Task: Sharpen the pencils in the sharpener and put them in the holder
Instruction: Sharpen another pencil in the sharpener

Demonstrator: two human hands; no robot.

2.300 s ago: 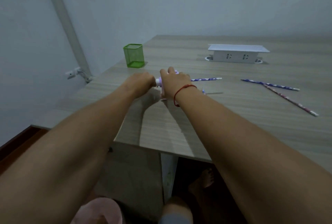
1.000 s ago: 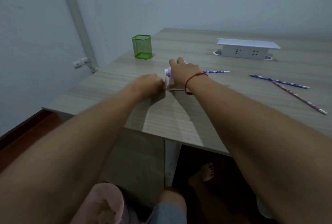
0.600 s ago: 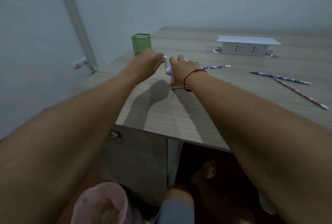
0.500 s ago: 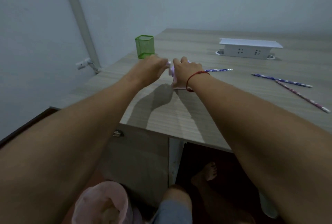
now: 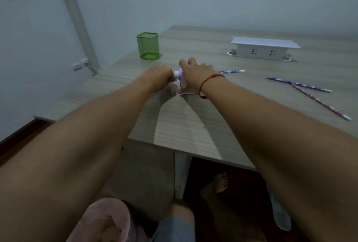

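Observation:
A pink and white crank sharpener [image 5: 181,79] stands on the wooden table [image 5: 193,121], mostly hidden under my right hand [image 5: 195,75], which presses down on its body. My left hand [image 5: 160,77] is closed on the crank handle at the sharpener's left side. A purple patterned pencil [image 5: 231,71] sticks out of the sharpener to the right, lying level. An empty green mesh holder [image 5: 148,46] stands at the far left. Two more pencils, one purple [image 5: 298,84] and one pink [image 5: 321,104], lie crossed at the right.
A white power socket box [image 5: 264,47] sits at the back of the table. The table's near edge runs just below my forearms, its left edge close to the holder. A wall pipe and outlet [image 5: 79,65] are on the left.
My left hand has swung from the raised position near the holder back down to the sharpener's left side, turning the crank. My right hand stays on the sharpener.

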